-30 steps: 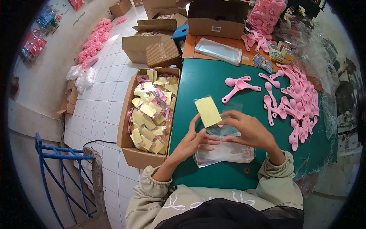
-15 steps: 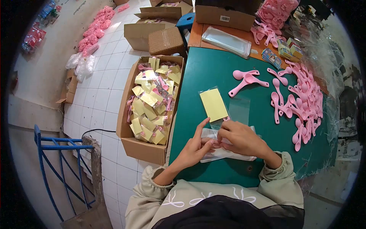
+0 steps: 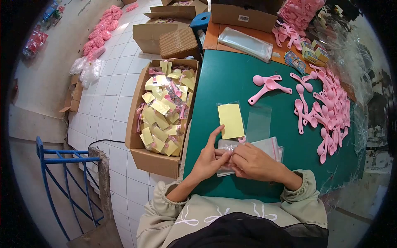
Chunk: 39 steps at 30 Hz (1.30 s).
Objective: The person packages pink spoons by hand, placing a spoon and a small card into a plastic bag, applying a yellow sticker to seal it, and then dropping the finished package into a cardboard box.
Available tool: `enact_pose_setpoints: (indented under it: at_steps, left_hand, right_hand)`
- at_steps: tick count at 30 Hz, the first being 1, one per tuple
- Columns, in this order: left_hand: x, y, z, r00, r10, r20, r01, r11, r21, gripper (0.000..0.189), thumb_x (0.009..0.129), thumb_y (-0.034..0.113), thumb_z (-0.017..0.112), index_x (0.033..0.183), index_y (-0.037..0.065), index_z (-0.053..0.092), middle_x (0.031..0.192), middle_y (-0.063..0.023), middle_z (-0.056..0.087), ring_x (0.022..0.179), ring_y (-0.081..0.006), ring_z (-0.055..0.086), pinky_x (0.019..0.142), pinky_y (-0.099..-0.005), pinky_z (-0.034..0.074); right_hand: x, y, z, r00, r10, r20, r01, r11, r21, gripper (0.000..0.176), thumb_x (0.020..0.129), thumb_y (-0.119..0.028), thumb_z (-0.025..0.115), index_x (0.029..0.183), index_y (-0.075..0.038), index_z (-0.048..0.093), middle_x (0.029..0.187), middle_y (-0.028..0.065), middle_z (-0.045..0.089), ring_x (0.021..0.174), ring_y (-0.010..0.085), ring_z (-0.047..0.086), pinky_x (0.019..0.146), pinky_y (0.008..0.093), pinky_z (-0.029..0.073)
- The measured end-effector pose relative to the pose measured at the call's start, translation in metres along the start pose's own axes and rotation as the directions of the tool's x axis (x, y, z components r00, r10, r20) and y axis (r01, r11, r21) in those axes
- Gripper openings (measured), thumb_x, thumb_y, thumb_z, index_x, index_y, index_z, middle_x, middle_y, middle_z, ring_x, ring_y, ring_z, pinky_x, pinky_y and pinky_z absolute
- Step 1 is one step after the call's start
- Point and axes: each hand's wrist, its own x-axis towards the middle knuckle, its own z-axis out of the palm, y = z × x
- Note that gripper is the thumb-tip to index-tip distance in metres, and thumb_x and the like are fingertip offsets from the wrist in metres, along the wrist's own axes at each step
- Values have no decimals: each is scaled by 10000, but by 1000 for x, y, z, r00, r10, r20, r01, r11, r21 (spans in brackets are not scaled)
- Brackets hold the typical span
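Observation:
A clear plastic bag (image 3: 230,148) holds a yellow card (image 3: 231,120), with a bit of pink showing at the card's lower edge. My left hand (image 3: 210,160) pinches the near end of this bag between thumb and fingers, its index finger stretched along the card's left side. Close against it, my right hand (image 3: 257,162) has its fingers closed on the same crumpled end. Beneath both hands lies a stack of clear plastic bags (image 3: 271,147), partly covered by them. One flat clear sleeve (image 3: 259,120) rests on the green tabletop (image 3: 223,78) to the right of the card.
Two pink spoons (image 3: 269,87) lie ahead, and a large pile of pink spoons (image 3: 328,103) spreads at right. On the left stands a cardboard box (image 3: 155,163) full of packed spoons and yellow cards. More clear bags (image 3: 246,44) and small card stacks (image 3: 294,62) sit at the back.
The bag with the yellow card has turned straighter and shifted slightly. My right hand has moved a little down and left, uncovering more of the bag stack. Both hands stay at the bag's near end.

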Motion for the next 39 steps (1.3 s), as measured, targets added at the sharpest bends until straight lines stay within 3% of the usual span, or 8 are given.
enact_pose_setpoints:
  at_steps: [9,15,17,18,20,28,33,39]
  left_hand:
    - [-7,10,-11,997,-67,40,66,997,45,478,925,46,472,1356,60,266,888,-139,669,843,-168,664,679,-256,540]
    - [-8,2,-16,994,-12,107,4,997,78,229,936,68,467,1156,9,485,968,-105,651,926,-155,640,703,-241,531]
    - [-9,0,-17,996,-26,89,25,1000,9,182,939,62,463,1105,6,512,1000,-93,639,945,-151,632,713,-238,524]
    - [-8,1,-17,995,-38,89,39,999,-16,163,940,59,461,1080,5,526,1016,-87,634,955,-149,628,718,-236,521]
    - [-8,3,-15,995,-13,100,22,996,-81,149,942,55,460,1061,3,533,1051,-86,622,977,-152,620,749,-240,514]
    - [-25,16,-16,996,30,79,-10,971,-238,116,927,52,503,1028,14,545,1017,-141,630,918,-186,633,768,-268,511]
    - [-17,17,-1,978,207,-4,-177,848,499,156,829,24,628,968,-9,565,910,-64,631,808,-100,618,641,-245,518]
    - [-11,12,0,952,274,-135,-155,815,558,133,811,25,648,926,-13,593,907,-77,594,780,-105,596,637,-233,538]
  right_hand:
    - [-111,103,-164,945,326,-6,-238,702,671,170,791,-136,641,887,-18,563,815,56,539,729,177,514,664,293,415]
    - [-143,75,-164,182,909,-376,6,382,924,363,932,-211,478,1252,-42,501,1164,60,581,997,199,597,883,329,467]
    - [-122,100,-139,722,488,-490,-654,714,-251,314,828,-41,489,1142,-40,509,1069,152,567,960,259,550,848,302,434]
    - [-63,48,-115,476,827,-301,-877,474,-85,402,749,-27,615,1133,-69,503,1140,169,500,1043,284,505,896,326,416]
    - [-41,26,-52,888,430,-162,-434,901,14,599,652,-114,763,1168,-99,458,1052,159,479,1017,323,516,817,389,469]
    - [-23,21,7,882,301,-363,-239,949,205,248,703,-11,718,919,-53,604,1002,118,469,805,220,553,687,309,497]
    - [-28,22,-1,877,393,-276,-266,876,401,230,712,-26,729,918,-44,630,995,83,463,831,177,549,716,296,489]
    - [-33,26,5,782,622,-44,-354,501,790,122,817,-52,653,929,-11,627,1006,64,498,856,116,564,728,248,487]
